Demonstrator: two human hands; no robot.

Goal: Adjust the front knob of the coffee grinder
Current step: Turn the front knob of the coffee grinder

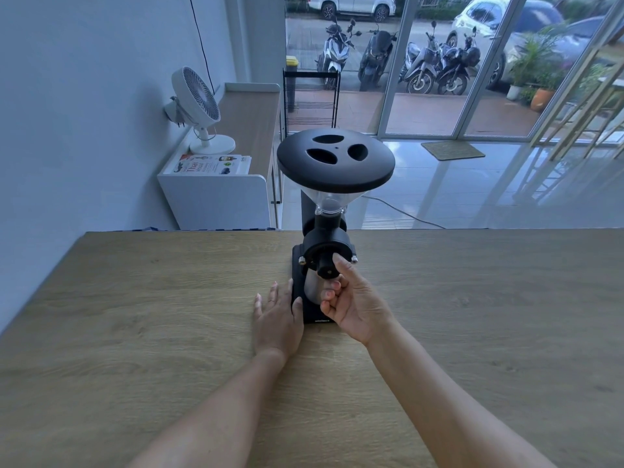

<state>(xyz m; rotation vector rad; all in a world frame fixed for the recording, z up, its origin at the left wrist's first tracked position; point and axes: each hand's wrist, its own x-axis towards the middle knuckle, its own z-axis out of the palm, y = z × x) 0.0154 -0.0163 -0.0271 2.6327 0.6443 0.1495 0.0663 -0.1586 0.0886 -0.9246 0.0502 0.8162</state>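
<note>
Wooden table (135, 332) carries everything here, with the black coffee grinder (324, 238) standing upright near its far edge, roughly in the middle. On top sits a wide black lid (336, 160) over a clear funnel, which makes the machine look top-heavy. Low on its front face is the knob (327, 265), pointing toward the person, above a metal cup (312, 288) on the base.

Tipping looks like the main risk: a hard twist or a push on the knob could rock or slide the tall body, since little seems to be bracing it. A second risk is slipping off the knob, because the grip does not appear settled yet. Knocking the cup off the base with the lower fingers also seems possible.

Lying flat on the table, palm down, the left hand (278, 319) has its fingers spread loosely and its thumb edge just beside or touching the base; it holds nothing. Raised in front of the grinder, the right hand (354, 302) is turned with its back toward the camera and right. Its thumb tip is at the knob's right side, touching or nearly so, while the other fingers (329, 292) curl loosely below, narrow but not closed on anything that I can see.
</note>
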